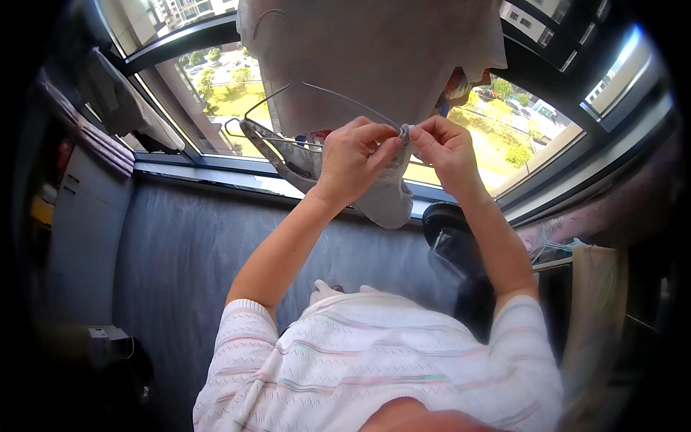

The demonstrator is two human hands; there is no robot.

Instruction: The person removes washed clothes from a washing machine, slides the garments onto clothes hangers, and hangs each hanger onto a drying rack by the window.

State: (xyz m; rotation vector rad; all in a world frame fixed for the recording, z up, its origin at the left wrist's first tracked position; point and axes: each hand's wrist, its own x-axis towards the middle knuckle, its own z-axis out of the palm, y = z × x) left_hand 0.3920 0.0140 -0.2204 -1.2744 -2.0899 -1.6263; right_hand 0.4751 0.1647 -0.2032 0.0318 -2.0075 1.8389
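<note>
A grey garment hangs in front of me on a thin wire hanger; its exact kind is not clear. My left hand pinches the bunched cloth near the hanger's right end, thumb and index finger pressed together. Right beside it, my right hand is closed in a pinch on the same small bunch of cloth. The fingertips of both hands almost touch. On the left, the garment's other side droops from the hanger's left end. My fingers hide part of the gathered edge.
A large pale cloth hangs behind the hanger before the windows. A dark rounded object stands on the right, near clothes on light blue hangers. Left are a grey cabinet and hanging clothes. Grey floor lies below.
</note>
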